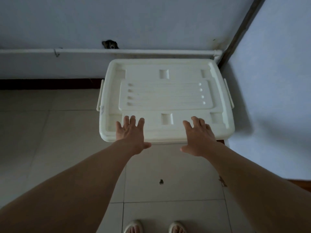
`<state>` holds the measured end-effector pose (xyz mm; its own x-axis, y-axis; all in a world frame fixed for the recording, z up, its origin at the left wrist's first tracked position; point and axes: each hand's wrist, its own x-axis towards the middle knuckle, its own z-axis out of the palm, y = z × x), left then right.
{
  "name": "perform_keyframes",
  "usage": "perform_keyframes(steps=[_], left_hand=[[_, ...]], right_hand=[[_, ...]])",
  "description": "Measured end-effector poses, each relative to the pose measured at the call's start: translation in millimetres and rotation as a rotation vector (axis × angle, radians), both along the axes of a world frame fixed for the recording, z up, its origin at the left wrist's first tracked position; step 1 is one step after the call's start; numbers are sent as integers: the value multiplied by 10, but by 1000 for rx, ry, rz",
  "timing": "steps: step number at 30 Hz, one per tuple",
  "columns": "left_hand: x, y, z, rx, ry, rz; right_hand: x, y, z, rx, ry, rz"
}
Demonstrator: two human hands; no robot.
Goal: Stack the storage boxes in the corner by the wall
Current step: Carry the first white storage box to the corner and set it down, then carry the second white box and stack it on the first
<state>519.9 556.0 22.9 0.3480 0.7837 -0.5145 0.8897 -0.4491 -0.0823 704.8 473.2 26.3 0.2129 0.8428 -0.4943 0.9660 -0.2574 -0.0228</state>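
Observation:
A white plastic storage box (165, 76) with a ribbed lid stands in the corner where the two walls meet, seen from above. Side latch handles show on its left and right. Whatever lies beneath it is hidden by the lid. My left hand (132, 133) is spread flat, fingers over the lid's near left edge. My right hand (200, 137) is likewise spread, fingers over the near right edge. Neither hand holds anything; I cannot tell if the palms touch the lid.
A white pipe (117, 51) runs along the back wall (151, 22) above the box. The right wall (269, 98) is close beside the box. Pale floor tiles (50, 132) spread to the left and toward my sandalled feet (154, 227).

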Motion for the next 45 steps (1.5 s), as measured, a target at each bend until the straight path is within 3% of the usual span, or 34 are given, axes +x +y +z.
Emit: perform_keyframes(steps=[12,25,34,45], left_hand=[[-298,36,845,83,-77,-63],[-660,-73,867,122,-154,-15],[-1555,-513,749,86,-134,303],[-2910,-1778,663,63,-109,758]], right_hand=[[-445,38,788,72,15,-17],[-679,-40,923,27,23,-52],[-1278,-50,751,29,67,137],[-2399,-417,571,-1,44,503]])
